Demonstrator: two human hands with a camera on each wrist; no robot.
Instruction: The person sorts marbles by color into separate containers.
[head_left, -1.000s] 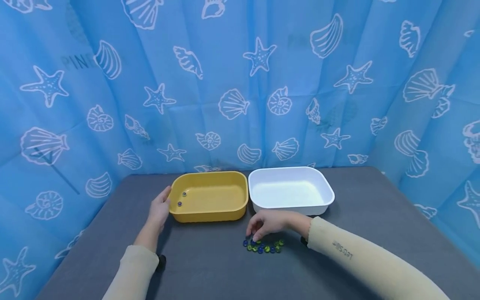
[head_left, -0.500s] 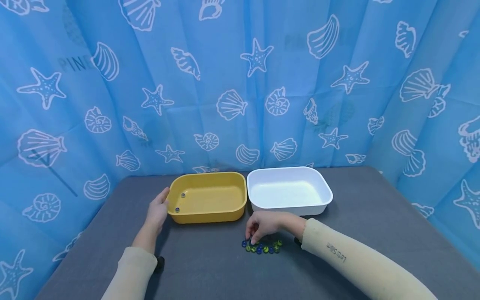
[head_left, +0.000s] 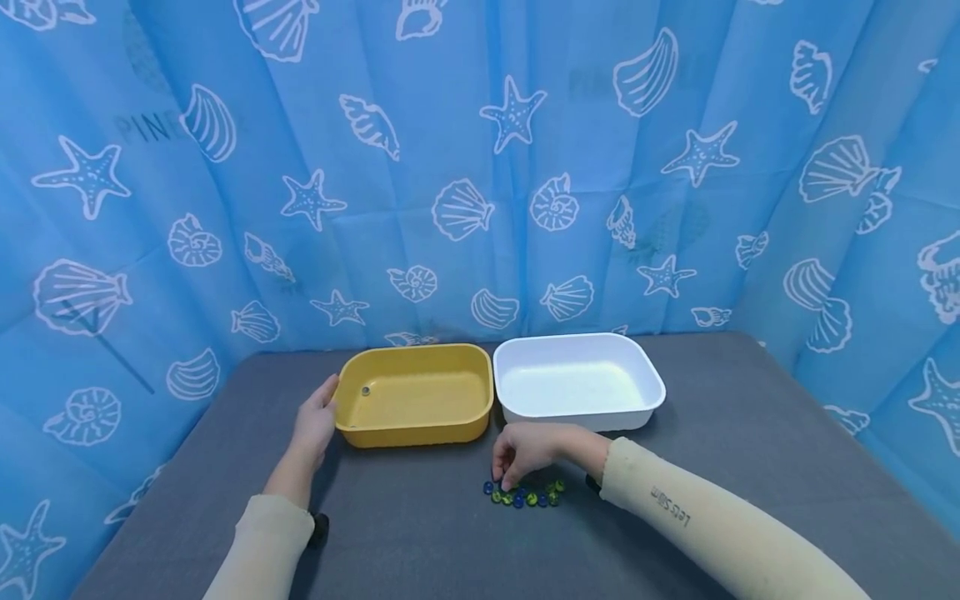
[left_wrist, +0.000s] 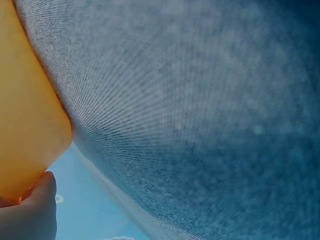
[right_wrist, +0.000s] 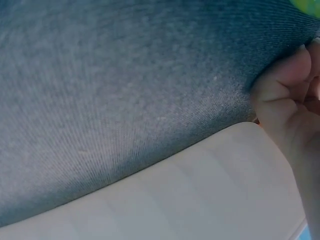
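Observation:
In the head view my left hand [head_left: 315,421] holds the left end of a yellow tray [head_left: 416,435]; the left wrist view shows a thumb at the tray wall [left_wrist: 32,120]. One small dark marble [head_left: 365,390] lies inside at the left. A second is almost hidden behind the near rim. My right hand [head_left: 528,448] reaches down to a cluster of blue and green glass marbles on the table, its thumb and fingertips pinching a blue one that they mostly cover. A green marble [head_left: 532,499] and a blue marble [head_left: 518,502] lie close by.
A white tray [head_left: 585,423] stands right beside the yellow one, behind my right hand. Both rest on a dark grey cloth-covered table [head_left: 420,533]. A blue shell-print curtain [head_left: 465,275] hangs behind the table and along its sides.
The nearer marble in the yellow tray has rolled toward the near wall and is nearly out of sight. My right fingertips have closed in on a blue marble; my left hand stays at the tray.

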